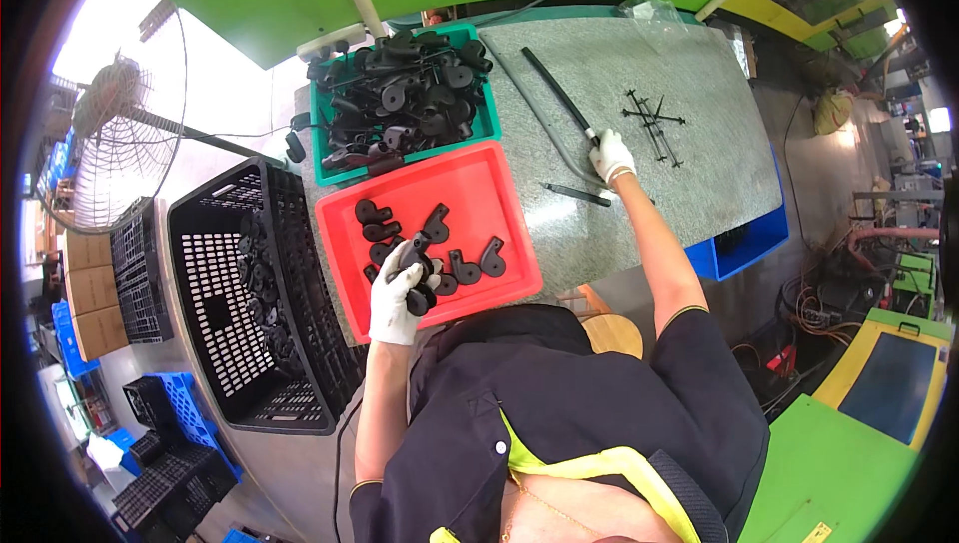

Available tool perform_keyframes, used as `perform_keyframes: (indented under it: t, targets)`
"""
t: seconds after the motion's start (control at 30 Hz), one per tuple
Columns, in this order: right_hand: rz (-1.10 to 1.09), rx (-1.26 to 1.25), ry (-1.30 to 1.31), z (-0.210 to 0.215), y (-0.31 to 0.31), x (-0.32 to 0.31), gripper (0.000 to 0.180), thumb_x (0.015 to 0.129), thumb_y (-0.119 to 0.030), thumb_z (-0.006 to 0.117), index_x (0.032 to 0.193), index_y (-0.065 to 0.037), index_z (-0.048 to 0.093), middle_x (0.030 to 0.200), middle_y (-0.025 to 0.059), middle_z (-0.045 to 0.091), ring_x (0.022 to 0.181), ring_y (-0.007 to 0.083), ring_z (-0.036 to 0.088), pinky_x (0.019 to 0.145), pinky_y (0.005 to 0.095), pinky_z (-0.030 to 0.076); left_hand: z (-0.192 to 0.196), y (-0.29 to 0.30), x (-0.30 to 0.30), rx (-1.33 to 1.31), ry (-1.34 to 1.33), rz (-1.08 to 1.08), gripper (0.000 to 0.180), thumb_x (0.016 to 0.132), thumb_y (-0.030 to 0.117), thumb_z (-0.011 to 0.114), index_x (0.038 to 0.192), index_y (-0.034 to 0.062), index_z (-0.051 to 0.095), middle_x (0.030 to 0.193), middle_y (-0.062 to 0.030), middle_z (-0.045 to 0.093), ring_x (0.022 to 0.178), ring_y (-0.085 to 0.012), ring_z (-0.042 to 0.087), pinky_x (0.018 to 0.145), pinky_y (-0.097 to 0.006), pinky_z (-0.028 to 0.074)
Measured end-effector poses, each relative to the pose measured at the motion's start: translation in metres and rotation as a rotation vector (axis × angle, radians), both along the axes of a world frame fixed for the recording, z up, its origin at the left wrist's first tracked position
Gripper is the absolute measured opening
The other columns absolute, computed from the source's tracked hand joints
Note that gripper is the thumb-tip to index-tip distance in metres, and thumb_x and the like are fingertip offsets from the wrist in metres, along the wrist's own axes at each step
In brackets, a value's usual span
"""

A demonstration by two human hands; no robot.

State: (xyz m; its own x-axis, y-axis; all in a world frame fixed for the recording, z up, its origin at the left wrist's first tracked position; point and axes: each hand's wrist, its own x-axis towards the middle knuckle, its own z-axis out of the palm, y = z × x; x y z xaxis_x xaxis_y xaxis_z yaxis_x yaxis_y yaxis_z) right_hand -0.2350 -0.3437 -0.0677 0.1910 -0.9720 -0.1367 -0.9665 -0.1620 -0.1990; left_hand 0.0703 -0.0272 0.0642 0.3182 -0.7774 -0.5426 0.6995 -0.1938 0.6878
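Observation:
My left hand [394, 305], in a white glove, is over the red tray [420, 201] with its fingers closed round black moulded plastic parts [418, 261]. How many it holds is hard to make out. Similar round-headed black parts [492, 256] with short necks lie scattered in the tray around it. On the grey tabletop to the right, my gloved right hand [612, 157] is closed on the near end of a long black rod [559, 93]. A thin grey hose or strip [534, 108] runs beside the rod. Close to that hand lies a black pen-like stick [577, 193].
A green tray [488, 103] heaped with black parts stands behind the red one. Thin black branched pieces [654, 128] lie on the right of the table. A black crate [230, 293] with more parts stands at left, near a fan [115, 143]. A blue bin [759, 241] sits below the table's right edge.

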Motion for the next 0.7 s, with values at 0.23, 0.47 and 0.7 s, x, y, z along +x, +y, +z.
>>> perform_keyframes:
  t: [0.23,0.47,0.7]
  targets:
    - [-0.035,-0.069,-0.373,0.046,0.025,-0.004,0.032,0.091,-0.034,0.051,0.093,-0.002,0.054,0.084,0.0276,0.062,0.085,0.0448,0.060,0.072,0.0485,0.046,0.010,0.006,0.017,-0.058,-0.019,0.086,0.056,0.081,0.015,0.069,0.127,-0.0040,0.045,0.110,-0.0128,0.056,0.095,-0.0278,0.061,0.075,-0.032,0.054]
    - [0.167,0.164,-0.542,0.151,0.098,0.012,0.024,0.095,-0.026,0.051,0.095,-0.003,0.061,0.065,0.0108,0.054,0.059,0.0159,0.049,0.057,0.0317,0.042,0.027,0.003,0.039,-0.191,0.025,0.271,0.043,0.087,0.011,0.062,0.125,-0.0025,0.047,0.109,-0.0144,0.056,0.089,-0.0241,0.062,0.065,-0.031,0.054]
    - [0.393,0.536,-0.570,0.202,0.138,0.031,0.019,0.089,-0.009,0.047,0.096,-0.003,0.063,0.061,-0.0006,0.048,0.054,0.0072,0.042,0.051,0.0252,0.036,0.051,0.012,0.055,-0.161,-0.274,0.199,0.046,0.086,0.017,0.063,0.124,-0.0039,0.046,0.108,-0.0147,0.059,0.081,-0.0250,0.066,0.063,-0.031,0.054]
